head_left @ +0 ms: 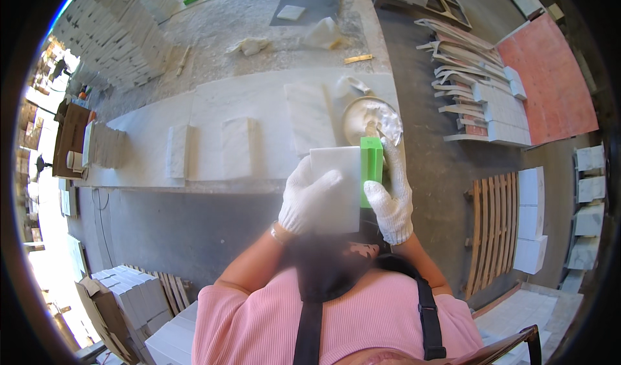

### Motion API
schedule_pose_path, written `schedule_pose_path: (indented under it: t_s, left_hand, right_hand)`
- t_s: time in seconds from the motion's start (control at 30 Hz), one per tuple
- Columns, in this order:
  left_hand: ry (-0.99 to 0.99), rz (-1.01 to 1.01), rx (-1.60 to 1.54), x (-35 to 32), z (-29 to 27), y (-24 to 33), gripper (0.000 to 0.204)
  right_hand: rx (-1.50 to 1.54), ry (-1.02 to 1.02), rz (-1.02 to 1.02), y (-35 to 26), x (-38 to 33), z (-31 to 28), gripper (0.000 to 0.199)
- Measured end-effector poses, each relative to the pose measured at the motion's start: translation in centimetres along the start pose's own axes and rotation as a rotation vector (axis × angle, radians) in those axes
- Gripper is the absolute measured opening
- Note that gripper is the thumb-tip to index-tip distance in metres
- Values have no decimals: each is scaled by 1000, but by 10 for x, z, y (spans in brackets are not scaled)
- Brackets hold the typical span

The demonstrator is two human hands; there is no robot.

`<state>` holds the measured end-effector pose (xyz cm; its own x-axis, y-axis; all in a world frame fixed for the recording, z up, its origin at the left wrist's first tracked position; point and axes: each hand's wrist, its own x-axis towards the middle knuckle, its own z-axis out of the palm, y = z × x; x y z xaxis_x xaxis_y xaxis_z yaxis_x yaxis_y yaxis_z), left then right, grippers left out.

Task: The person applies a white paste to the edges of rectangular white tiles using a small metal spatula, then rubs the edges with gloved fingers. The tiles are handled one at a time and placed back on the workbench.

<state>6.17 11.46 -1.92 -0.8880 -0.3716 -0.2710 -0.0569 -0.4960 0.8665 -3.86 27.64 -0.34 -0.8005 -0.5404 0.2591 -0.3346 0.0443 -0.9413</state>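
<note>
My left hand (pixel 299 202), in a white knit glove, grips a flat white marble tile (pixel 343 200) by its left side, thumb across its face. My right hand (pixel 394 203), gloved the same way, is closed around a long green block (pixel 371 161). The block lies along the tile's right edge. Whether they touch is hard to make out. Just beyond the block stands a round bowl (pixel 350 124) of white paste at the table's right edge. Lying on the table to the left are a larger marble tile (pixel 309 116), a smaller one (pixel 238 146) and a narrow one (pixel 178 151).
A row of upright tiles (pixel 107 146) stands at the table's left end. Tall tile stacks (pixel 116 32) rise behind. A dark sheet (pixel 317 2) lies at the far side. On the right are a wooden pallet (pixel 490 235), white boxes (pixel 530 219) and a red board (pixel 550 77).
</note>
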Motion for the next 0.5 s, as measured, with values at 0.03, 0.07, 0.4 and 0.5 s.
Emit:
schedule_pose_path:
  t_s: [0.03,0.07,0.4,0.5]
  left_hand:
    - [4,8,15,0,1,0,37]
    - [4,2,19,0,2,0,37]
    - [17,15,46,0,1,3,37]
    - [21,27,-6,1,3,5,37]
  right_hand:
    - [-63,21,92,1,2,-1,74]
    - [-127,23,132,2,5,-2,76]
    - [-140,28,150,-4,10,-3,79]
    - [-67,-29,106,-5,8,-5,81]
